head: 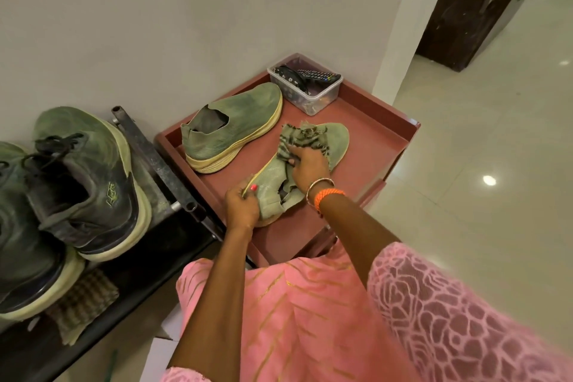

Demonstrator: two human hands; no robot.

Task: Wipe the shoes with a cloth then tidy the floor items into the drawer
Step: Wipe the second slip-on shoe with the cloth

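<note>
From where I sit, I judge we are in the wiping step: the reddish-brown rimmed tray-top of the cabinet (387,130), mid-frame, carries both green knit slip-on shoes, and the nearer shoe (336,135) lies across the tray's lower centre under both hands. My left hand (242,205) grips that shoe's heel end, fingers curled round it, while my right hand (310,164) presses the checked green-and-dark cloth (299,136) against the upper, fingers bunched on the fabric. The second green knit shoe (235,124) stands just beside it, toward the upper left of the tray, apart from the hands. At far left, two darker green lace-up trainers (90,183) sit on a black rack (161,164). The next move, I reckon, calls for steady heel hold while the cloth sweeps toward the toe. At the tray's top corner, a clear plastic box (322,96) holds a black remote control (319,75) and small dark oddments I cannot identify.
</note>
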